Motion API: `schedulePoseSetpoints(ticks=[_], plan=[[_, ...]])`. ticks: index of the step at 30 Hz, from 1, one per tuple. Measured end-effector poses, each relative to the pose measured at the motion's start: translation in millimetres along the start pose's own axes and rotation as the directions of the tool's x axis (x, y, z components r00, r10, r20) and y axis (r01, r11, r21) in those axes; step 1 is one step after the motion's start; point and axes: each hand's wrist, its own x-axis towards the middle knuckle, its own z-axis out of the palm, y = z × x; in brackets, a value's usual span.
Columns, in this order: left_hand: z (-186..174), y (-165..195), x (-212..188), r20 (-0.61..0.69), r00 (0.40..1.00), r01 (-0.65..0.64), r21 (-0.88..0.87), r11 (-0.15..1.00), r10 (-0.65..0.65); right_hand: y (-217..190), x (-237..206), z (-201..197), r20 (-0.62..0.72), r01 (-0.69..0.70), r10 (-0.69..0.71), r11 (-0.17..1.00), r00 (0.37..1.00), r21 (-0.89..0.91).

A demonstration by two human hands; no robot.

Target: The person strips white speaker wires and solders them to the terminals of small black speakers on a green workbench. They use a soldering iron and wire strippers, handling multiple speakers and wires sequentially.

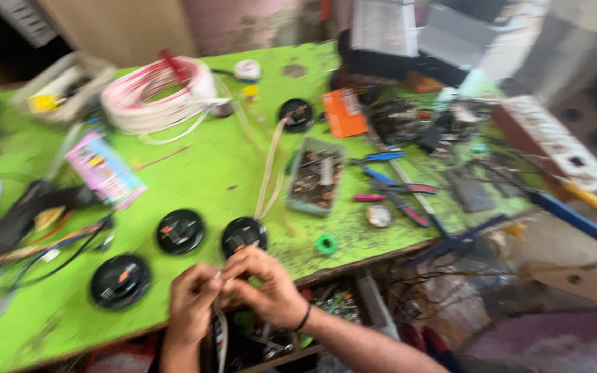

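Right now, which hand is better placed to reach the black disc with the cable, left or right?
Right, probably. The right hand sits just below the black disc at the table edge, fingers almost at its rim. The left hand is lower and further left, pinching a thin cable with the right.

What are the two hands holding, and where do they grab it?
Both hands, left hand and right hand, pinch a thin pale wire near its upper end, by the table's front edge. The rest hangs down. Blur hides the exact grip.

Both hands, left hand [191,304] and right hand [265,287], pinched a pale flat cable [269,169] at the green table [195,173] edge, beside three black round discs [179,231].
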Motion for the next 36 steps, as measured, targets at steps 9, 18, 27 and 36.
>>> schedulePoseSetpoints(ticks=[9,18,27,36], plan=[[6,23,-4,-0.027,0.988,0.145,-0.2,0.969,-0.154,-17,1,37,-0.125,0.083,-0.099,0.988,0.987,-0.132],[3,24,2,-0.09,0.995,0.015,-0.31,0.951,-0.045,-17,26,-18,-0.351,-0.22,0.082,0.901,0.933,-0.374],[22,36,11,-0.347,0.936,0.024,-0.116,0.993,-0.063,-12,36,-17,-0.119,-0.187,0.144,0.777,0.982,-0.602],[7,51,11,0.001,0.948,0.298,-0.366,0.882,-0.32,-18,18,-25,-0.102,-0.26,0.24,0.874,0.965,-0.411]])
